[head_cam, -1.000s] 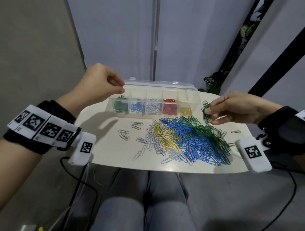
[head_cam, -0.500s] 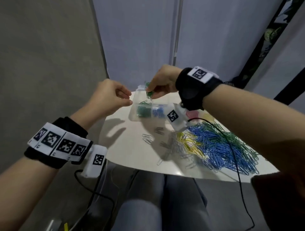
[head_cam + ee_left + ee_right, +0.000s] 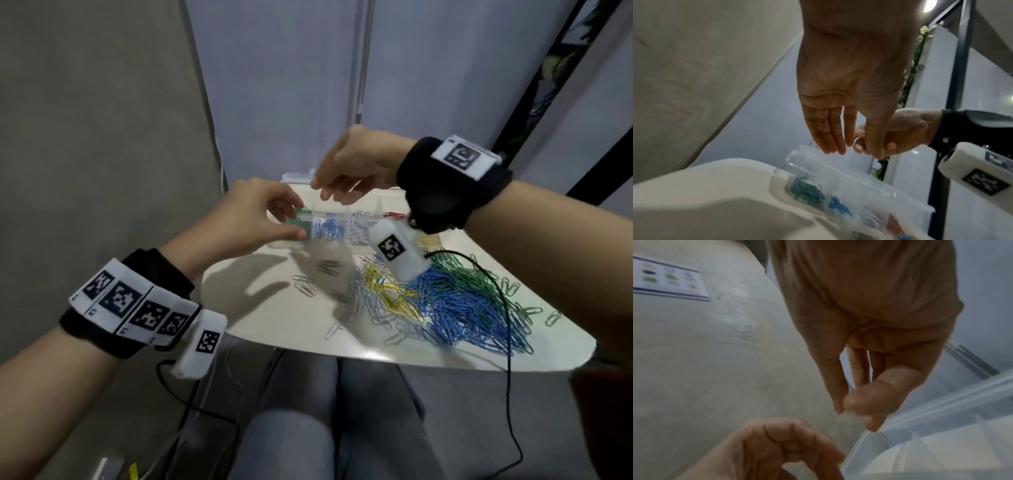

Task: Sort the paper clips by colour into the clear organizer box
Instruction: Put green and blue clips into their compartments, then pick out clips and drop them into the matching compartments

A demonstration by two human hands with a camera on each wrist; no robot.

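Note:
The clear organizer box [image 3: 379, 205] stands at the table's far side with its lid [image 3: 296, 178] up. Its left compartment holds green clips [image 3: 303, 222], with blue clips [image 3: 329, 229] beside them. My left hand [image 3: 297, 220] hovers at the box's left end, fingers [image 3: 830, 146] straight, holding nothing. My right hand [image 3: 323, 192] hangs above the green compartment with loose fingers; no clip shows in it. In the right wrist view its thumb and forefinger tips [image 3: 838, 407] nearly meet over the box [image 3: 920, 426]. A mixed pile of clips [image 3: 455, 301] lies to the right.
The small pale table [image 3: 274, 315] sits over my lap, with a few silver clips [image 3: 305, 287] scattered left of the pile. Silver, red and yellow compartments lie partly behind my right wrist camera [image 3: 397, 250]. A black cable [image 3: 507, 325] trails across the pile.
My right hand carried green clips from the pile to above the green compartment and no longer shows them. My left hand moved right, up to the box's left end.

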